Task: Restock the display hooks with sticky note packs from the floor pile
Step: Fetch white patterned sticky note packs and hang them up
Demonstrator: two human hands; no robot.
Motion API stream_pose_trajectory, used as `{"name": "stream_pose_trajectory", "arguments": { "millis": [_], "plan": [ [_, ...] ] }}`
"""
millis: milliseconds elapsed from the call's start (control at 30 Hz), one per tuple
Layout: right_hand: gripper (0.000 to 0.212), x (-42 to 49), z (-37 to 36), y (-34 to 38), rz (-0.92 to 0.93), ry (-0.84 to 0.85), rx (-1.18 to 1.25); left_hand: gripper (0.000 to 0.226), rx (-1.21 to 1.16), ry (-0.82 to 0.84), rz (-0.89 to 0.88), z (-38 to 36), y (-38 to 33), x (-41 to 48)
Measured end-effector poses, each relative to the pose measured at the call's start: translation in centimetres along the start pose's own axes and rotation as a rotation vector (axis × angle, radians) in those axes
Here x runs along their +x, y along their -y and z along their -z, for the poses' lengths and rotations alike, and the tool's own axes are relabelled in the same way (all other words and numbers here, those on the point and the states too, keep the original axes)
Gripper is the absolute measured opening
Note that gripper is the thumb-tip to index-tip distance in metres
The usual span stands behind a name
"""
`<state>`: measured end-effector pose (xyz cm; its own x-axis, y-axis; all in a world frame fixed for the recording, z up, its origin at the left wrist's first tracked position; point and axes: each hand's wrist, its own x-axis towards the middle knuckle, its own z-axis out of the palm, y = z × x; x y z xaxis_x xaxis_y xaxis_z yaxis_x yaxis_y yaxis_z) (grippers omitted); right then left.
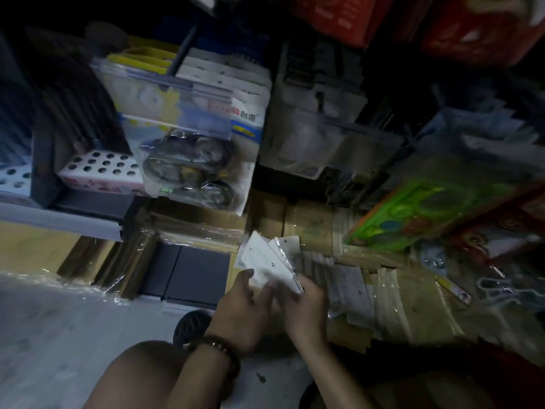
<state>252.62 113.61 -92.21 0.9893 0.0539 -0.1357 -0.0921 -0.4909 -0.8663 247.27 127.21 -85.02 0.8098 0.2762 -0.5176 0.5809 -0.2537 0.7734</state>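
Low in the head view, both my hands hold a fanned bunch of sticky note packs [269, 259], white cards in clear sleeves with small hang holes. My left hand [243, 309], with a bead bracelet on the wrist, grips the bunch from the left, thumb on top. My right hand [306, 308] grips its right edge. More packs lie in the floor pile [351, 286] just right of my hands. Above, display hooks [320, 101] carry hanging packets.
Wrapped brown and black boxes [188, 261] sit on the floor ahead of my hands. Packaged toys [191, 169] hang at left centre, a green toy set [427, 214] leans at right, red cartons [472, 28] sit up top. My knee [138, 376] and shoe [191, 326] are below.
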Motion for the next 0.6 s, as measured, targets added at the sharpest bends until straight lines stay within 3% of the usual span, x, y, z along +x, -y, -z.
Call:
{"name": "stream_pose_trajectory", "arguments": {
  "millis": [133, 300, 367, 500, 600],
  "plan": [
    [0.014, -3.8, 1.8, 2.7, 0.141, 0.022, -0.009, 0.062, -0.367, 0.016, 0.078, -1.4, -1.1, -1.3],
    [0.034, -5.6, 4.8, 3.0, 0.231, 0.13, -0.048, 0.015, -0.496, -0.007, 0.039, -2.8, -0.9, -2.8],
    [0.042, -6.2, 6.5, 3.4, 0.219, 0.148, -0.033, 0.019, -0.542, 0.017, 0.031, -2.8, -1.1, -3.6],
    [0.032, -6.9, 10.6, 5.0, 0.153, 0.256, 0.022, 0.028, -0.658, 0.137, 0.013, -2.3, -2.1, -6.0],
    [0.035, -7.4, 13.4, 6.6, 0.139, 0.232, 0.104, 0.03, -0.729, 0.13, -0.057, -2.3, -3.6, -8.2]
  ]
}}
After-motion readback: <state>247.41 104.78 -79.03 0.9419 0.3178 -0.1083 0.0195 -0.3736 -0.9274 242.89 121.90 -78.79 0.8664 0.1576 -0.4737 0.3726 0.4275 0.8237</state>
